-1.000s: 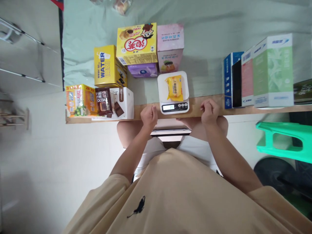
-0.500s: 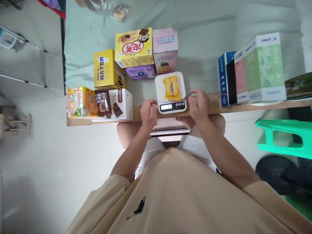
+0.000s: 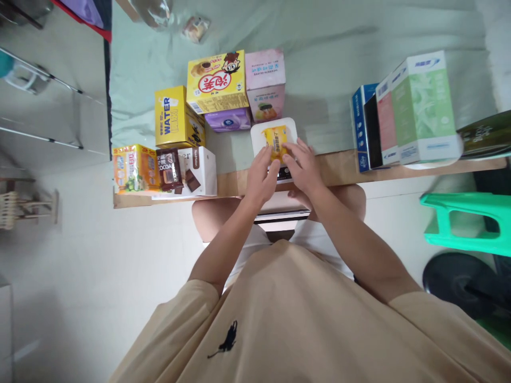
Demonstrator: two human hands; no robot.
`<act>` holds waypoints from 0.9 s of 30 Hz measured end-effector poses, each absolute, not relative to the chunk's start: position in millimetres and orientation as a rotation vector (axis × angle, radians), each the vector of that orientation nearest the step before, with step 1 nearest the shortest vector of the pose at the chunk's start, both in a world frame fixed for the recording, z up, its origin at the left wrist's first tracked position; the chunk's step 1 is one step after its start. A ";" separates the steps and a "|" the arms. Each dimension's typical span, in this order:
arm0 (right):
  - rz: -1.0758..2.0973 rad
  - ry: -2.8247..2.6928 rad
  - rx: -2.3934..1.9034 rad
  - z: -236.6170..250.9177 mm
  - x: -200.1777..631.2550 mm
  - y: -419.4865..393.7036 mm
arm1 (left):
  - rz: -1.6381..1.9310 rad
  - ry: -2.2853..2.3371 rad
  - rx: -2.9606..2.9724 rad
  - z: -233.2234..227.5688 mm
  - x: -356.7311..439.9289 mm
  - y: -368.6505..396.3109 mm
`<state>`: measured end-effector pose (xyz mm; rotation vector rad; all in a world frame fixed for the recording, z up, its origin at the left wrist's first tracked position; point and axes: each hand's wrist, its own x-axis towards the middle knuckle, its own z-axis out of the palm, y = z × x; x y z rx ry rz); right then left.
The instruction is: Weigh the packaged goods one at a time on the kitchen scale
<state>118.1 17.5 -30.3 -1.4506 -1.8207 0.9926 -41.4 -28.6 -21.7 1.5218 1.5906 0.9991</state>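
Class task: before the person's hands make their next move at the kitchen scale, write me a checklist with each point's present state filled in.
1. Yellow packet lying on the kitchen scale: ok.
2. Left hand and right hand at the packet, one on either side: ok.
3. Firm grip by either hand: cannot tell; the fingers hide the contact.
4. Reading visible on the black front panel: not ok; the hands cover much of the panel and no number shows.
5. Gap between the scale and the pink box behind it: cannot tell; they look very close.
6. Blue box standing apart from the scale: ok.
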 end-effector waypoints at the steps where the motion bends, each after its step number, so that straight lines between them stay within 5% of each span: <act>1: 1.031 -1.773 -1.430 -29.9 118.7 17.4 | 1.033 1.570 1.500 -22.6 -37.5 -29.3; 10: 1.138 -1.254 -1.031 1.0 143.7 1.1 | 1.278 1.243 1.529 13.5 4.7 -49.1; 18: 0.585 -1.251 -0.890 91.3 241.9 0.6 | 1.196 1.044 1.963 109.9 86.5 -42.2; 27: 0.361 -1.294 -1.244 65.0 318.9 23.1 | 0.947 0.969 1.623 102.4 163.7 -22.5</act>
